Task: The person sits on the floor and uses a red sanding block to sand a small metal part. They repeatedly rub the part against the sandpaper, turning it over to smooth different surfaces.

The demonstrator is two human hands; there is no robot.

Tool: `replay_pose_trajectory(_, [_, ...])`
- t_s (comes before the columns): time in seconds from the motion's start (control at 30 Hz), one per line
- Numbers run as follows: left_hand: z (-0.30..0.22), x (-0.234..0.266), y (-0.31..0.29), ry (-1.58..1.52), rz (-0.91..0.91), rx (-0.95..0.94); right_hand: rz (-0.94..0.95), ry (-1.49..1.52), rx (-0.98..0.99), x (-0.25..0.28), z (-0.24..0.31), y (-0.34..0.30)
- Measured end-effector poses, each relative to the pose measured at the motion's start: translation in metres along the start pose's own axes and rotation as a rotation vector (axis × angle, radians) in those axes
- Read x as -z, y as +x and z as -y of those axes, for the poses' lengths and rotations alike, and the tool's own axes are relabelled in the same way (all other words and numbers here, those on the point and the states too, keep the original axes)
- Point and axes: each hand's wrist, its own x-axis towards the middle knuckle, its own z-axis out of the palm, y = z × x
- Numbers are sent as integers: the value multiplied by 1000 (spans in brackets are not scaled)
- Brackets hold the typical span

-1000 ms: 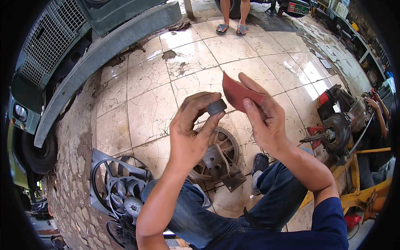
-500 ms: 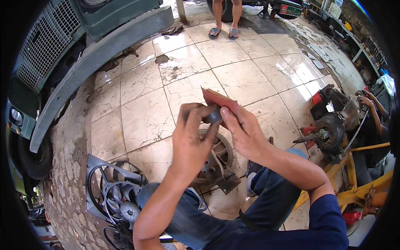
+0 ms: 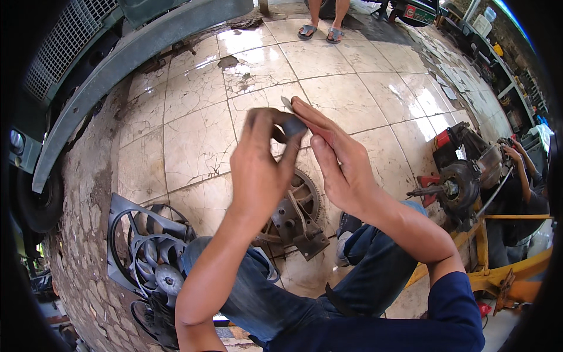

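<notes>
A small dark, round, cylinder-like piece (image 3: 294, 125) is pinched between the thumb and fingers of my left hand (image 3: 255, 167). Its exact kind does not show. My right hand (image 3: 347, 170) is closed on a folded reddish sheet that looks like sandpaper (image 3: 321, 134), its fingers stretched along the sheet and most of it hidden in the palm. The dark piece is up against the sheet, or very near it. Below my hands, on the tiles between my legs, lies a toothed metal wheel (image 3: 314, 196) with a dark metal bracket (image 3: 293, 220) over it.
To my left lies a fan with its grey shroud (image 3: 117, 234), near a vehicle's bumper (image 3: 88, 100). At right a greasy gearbox-like unit (image 3: 460, 188) stands by a yellow metal frame (image 3: 484, 246), with another person's arms (image 3: 522, 164) at it. Someone's sandalled feet (image 3: 319, 32) are at the far side.
Both hands have shifted slightly farther away. My right fingers have straightened along the sheet, which shows less now. The dark piece has tilted in my left fingers.
</notes>
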Motion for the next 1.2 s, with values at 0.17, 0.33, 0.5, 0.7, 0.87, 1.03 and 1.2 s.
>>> replay_pose_trajectory(0.17, [-3,1,0,80,44,-22,5,43,-66,-1,-3,5])
replay_pose_trajectory(0.33, [3,3,0,34,15,-50,-15,20,-43,-6,5,3])
replay_pose_trajectory(0.5, [14,8,7,-68,19,111,44,-184,118,-8,5,3])
replay_pose_trajectory(0.7, [10,2,2,-74,66,161,-1,33,-38,-7,2,2])
replay_pose_trajectory(0.87, [16,17,14,-421,37,460,-99,94,-431,13,-5,5])
replay_pose_trajectory(1.03, [20,16,12,-925,43,836,-376,419,-711,33,-23,13])
replay_pose_trajectory(1.2, [19,14,13,-969,91,911,-359,346,-624,21,-22,10])
